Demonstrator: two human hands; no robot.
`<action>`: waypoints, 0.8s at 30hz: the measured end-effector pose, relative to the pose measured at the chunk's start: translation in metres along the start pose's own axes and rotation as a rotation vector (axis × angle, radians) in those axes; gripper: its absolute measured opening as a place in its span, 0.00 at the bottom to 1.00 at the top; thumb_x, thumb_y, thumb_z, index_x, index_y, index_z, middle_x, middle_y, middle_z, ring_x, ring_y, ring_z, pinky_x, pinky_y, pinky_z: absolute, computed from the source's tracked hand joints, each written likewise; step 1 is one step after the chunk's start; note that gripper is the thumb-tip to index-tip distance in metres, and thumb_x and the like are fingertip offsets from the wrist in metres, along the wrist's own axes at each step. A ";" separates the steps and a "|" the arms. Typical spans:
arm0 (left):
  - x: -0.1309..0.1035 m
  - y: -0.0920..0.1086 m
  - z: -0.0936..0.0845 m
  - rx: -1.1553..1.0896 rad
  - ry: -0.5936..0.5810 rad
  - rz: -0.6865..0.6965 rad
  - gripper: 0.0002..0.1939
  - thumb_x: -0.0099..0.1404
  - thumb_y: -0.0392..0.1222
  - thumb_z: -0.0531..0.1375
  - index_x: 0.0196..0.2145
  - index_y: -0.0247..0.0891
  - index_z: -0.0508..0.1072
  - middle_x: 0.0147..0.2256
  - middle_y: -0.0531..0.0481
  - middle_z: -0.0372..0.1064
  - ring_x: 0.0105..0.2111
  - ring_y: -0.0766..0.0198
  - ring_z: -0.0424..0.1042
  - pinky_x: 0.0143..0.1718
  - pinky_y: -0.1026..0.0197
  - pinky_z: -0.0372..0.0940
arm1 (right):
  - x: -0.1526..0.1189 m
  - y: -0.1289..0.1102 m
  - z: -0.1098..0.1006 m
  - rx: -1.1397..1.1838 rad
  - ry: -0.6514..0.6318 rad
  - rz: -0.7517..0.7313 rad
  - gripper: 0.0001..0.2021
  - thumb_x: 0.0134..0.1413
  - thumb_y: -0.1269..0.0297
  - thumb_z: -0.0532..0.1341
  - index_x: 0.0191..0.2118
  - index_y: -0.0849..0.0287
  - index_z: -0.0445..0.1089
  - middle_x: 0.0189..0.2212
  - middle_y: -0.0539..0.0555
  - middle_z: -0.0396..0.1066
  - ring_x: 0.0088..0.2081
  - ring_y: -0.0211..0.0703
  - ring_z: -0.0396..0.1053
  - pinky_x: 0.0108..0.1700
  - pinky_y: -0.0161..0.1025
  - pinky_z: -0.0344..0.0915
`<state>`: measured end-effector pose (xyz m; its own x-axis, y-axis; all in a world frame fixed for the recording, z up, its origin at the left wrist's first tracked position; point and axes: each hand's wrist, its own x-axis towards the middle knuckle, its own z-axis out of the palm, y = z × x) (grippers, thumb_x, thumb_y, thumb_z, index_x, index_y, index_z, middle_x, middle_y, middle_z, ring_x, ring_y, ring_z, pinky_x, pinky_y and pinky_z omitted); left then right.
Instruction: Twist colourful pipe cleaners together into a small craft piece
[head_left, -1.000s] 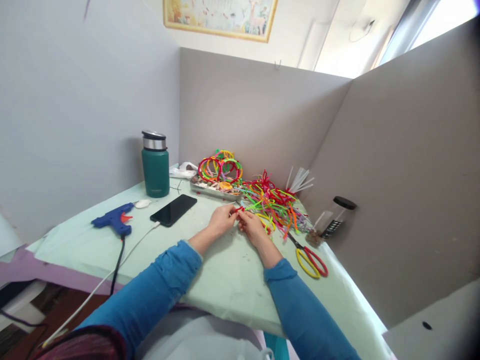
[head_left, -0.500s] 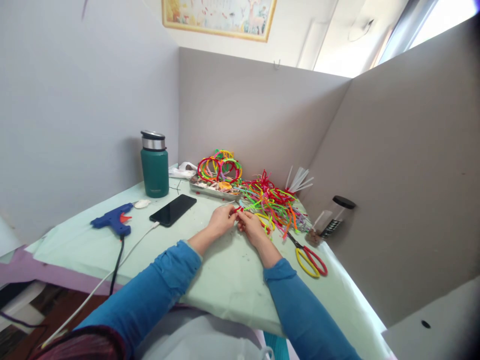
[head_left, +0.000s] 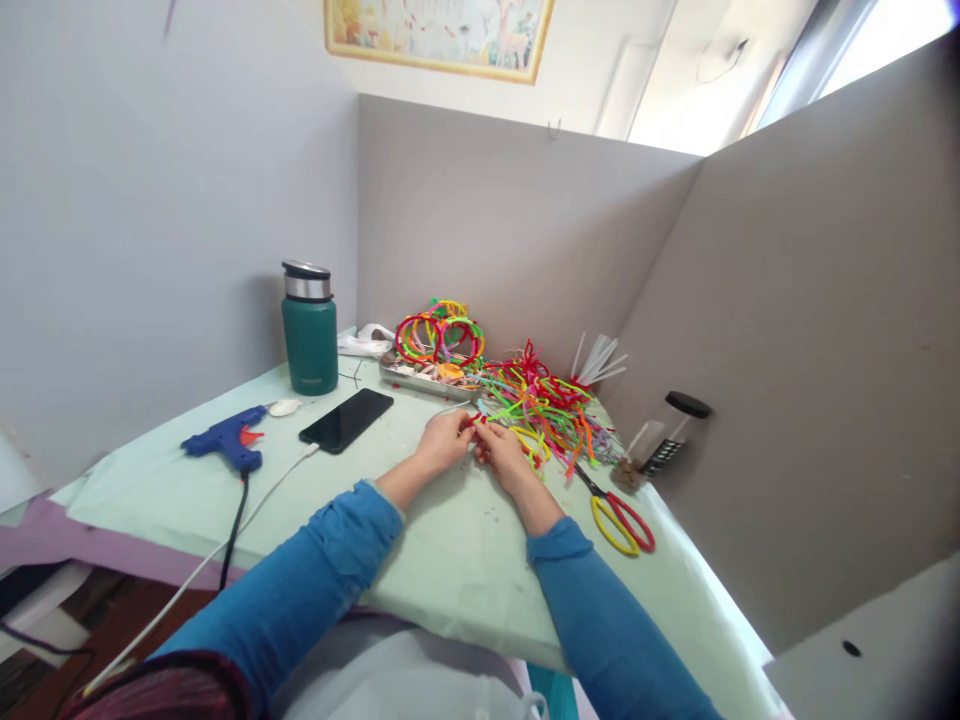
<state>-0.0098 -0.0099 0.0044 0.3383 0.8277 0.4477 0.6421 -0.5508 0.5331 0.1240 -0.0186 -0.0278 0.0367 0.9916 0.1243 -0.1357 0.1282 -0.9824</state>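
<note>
From here I see the left grip (head_left: 444, 443) and right grip (head_left: 504, 455) both pinching a small red strip (head_left: 475, 421) just below the frame's centre, where a careless tug could snag it on the tangled fuzzy stems (head_left: 551, 400) lying close beyond.

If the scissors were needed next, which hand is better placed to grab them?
Probably the right hand: the scissors lie to its right, and the left hand is farther away. Both seem to hold a red piece, though.
</note>
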 end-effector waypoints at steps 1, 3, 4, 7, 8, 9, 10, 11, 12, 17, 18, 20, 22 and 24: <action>0.000 0.000 0.000 0.000 0.000 -0.001 0.08 0.60 0.40 0.53 0.30 0.36 0.71 0.25 0.51 0.69 0.25 0.67 0.64 0.27 0.66 0.54 | 0.000 0.000 0.000 0.000 0.001 0.000 0.16 0.40 0.51 0.64 0.26 0.60 0.66 0.16 0.47 0.62 0.16 0.31 0.57 0.18 0.31 0.51; 0.000 0.000 0.000 0.000 0.004 -0.003 0.08 0.60 0.41 0.53 0.31 0.36 0.71 0.25 0.51 0.69 0.25 0.67 0.64 0.27 0.66 0.54 | -0.001 -0.001 0.000 0.000 0.003 0.003 0.16 0.40 0.51 0.64 0.26 0.60 0.66 0.16 0.47 0.62 0.17 0.31 0.57 0.18 0.31 0.51; 0.000 0.000 0.000 0.000 0.006 -0.001 0.08 0.60 0.41 0.53 0.31 0.36 0.71 0.25 0.51 0.69 0.25 0.67 0.64 0.27 0.66 0.54 | -0.001 -0.001 0.001 0.001 0.004 0.004 0.16 0.40 0.51 0.64 0.25 0.60 0.66 0.16 0.47 0.62 0.17 0.31 0.57 0.18 0.31 0.51; 0.000 -0.001 0.000 0.005 0.011 0.006 0.08 0.60 0.41 0.53 0.30 0.37 0.71 0.25 0.51 0.69 0.26 0.67 0.64 0.28 0.66 0.54 | -0.003 -0.003 0.002 0.008 0.005 0.008 0.17 0.39 0.50 0.64 0.26 0.60 0.66 0.17 0.47 0.63 0.17 0.31 0.58 0.18 0.31 0.51; 0.000 0.000 0.000 0.010 0.011 0.006 0.08 0.60 0.41 0.53 0.31 0.37 0.71 0.26 0.51 0.69 0.26 0.67 0.65 0.28 0.66 0.54 | -0.003 -0.004 0.002 0.012 0.006 0.009 0.17 0.39 0.50 0.64 0.26 0.60 0.66 0.17 0.47 0.63 0.17 0.31 0.58 0.18 0.31 0.51; 0.000 0.000 0.000 0.017 0.012 0.003 0.08 0.60 0.40 0.53 0.31 0.37 0.71 0.26 0.51 0.69 0.26 0.67 0.65 0.28 0.66 0.54 | -0.004 -0.004 0.002 0.015 0.009 0.011 0.17 0.39 0.50 0.64 0.26 0.61 0.66 0.18 0.47 0.63 0.17 0.30 0.58 0.18 0.31 0.51; 0.000 0.000 0.000 0.026 0.012 -0.003 0.08 0.60 0.41 0.53 0.31 0.37 0.71 0.26 0.51 0.70 0.26 0.67 0.65 0.28 0.66 0.54 | -0.004 -0.005 0.003 0.017 0.011 0.013 0.18 0.39 0.49 0.64 0.26 0.61 0.66 0.18 0.47 0.63 0.17 0.30 0.58 0.18 0.31 0.51; 0.000 0.000 0.000 0.034 0.012 -0.010 0.08 0.60 0.41 0.53 0.31 0.37 0.71 0.26 0.51 0.70 0.26 0.67 0.65 0.28 0.66 0.54 | -0.004 -0.005 0.003 0.018 0.013 0.015 0.18 0.38 0.49 0.64 0.26 0.61 0.66 0.19 0.47 0.64 0.18 0.30 0.58 0.18 0.31 0.51; 0.000 -0.001 0.000 0.042 0.013 -0.016 0.09 0.60 0.41 0.52 0.31 0.37 0.71 0.27 0.51 0.70 0.26 0.67 0.65 0.27 0.66 0.54 | -0.004 -0.005 0.003 0.019 0.015 0.015 0.18 0.38 0.49 0.64 0.26 0.61 0.66 0.19 0.48 0.64 0.18 0.30 0.58 0.18 0.31 0.51; 0.000 -0.002 0.002 0.058 0.019 -0.022 0.10 0.60 0.42 0.52 0.32 0.38 0.71 0.27 0.51 0.71 0.26 0.67 0.66 0.28 0.66 0.55 | -0.004 -0.004 0.003 0.029 0.013 0.005 0.19 0.40 0.48 0.63 0.27 0.61 0.67 0.19 0.48 0.64 0.18 0.31 0.59 0.18 0.31 0.52; 0.000 -0.002 0.002 0.059 0.022 -0.020 0.10 0.60 0.42 0.52 0.32 0.38 0.71 0.27 0.51 0.71 0.26 0.67 0.66 0.28 0.66 0.55 | -0.003 -0.004 0.003 0.035 0.011 0.003 0.19 0.40 0.48 0.63 0.27 0.61 0.67 0.20 0.48 0.64 0.18 0.31 0.59 0.18 0.31 0.52; 0.000 -0.003 0.003 0.060 0.025 -0.019 0.10 0.60 0.43 0.52 0.32 0.38 0.71 0.27 0.51 0.70 0.26 0.67 0.65 0.28 0.66 0.55 | -0.003 -0.003 0.003 0.043 0.006 0.000 0.19 0.40 0.48 0.63 0.27 0.61 0.67 0.20 0.48 0.65 0.18 0.31 0.59 0.17 0.31 0.51; 0.000 -0.003 0.003 0.053 0.019 -0.019 0.10 0.60 0.43 0.52 0.32 0.38 0.71 0.27 0.51 0.70 0.26 0.67 0.65 0.28 0.66 0.55 | -0.002 -0.003 0.002 0.045 0.003 0.000 0.18 0.40 0.48 0.63 0.27 0.61 0.67 0.20 0.48 0.64 0.18 0.31 0.59 0.17 0.31 0.51; 0.000 -0.003 0.003 0.041 0.011 -0.019 0.10 0.60 0.44 0.53 0.32 0.38 0.71 0.27 0.52 0.70 0.26 0.68 0.65 0.28 0.67 0.55 | -0.002 -0.002 0.002 0.043 0.003 0.003 0.18 0.40 0.49 0.63 0.26 0.61 0.67 0.18 0.47 0.63 0.18 0.31 0.59 0.17 0.31 0.51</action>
<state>-0.0099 -0.0078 0.0009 0.3185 0.8364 0.4461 0.6761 -0.5303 0.5115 0.1220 -0.0205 -0.0253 0.0390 0.9919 0.1206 -0.1780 0.1256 -0.9760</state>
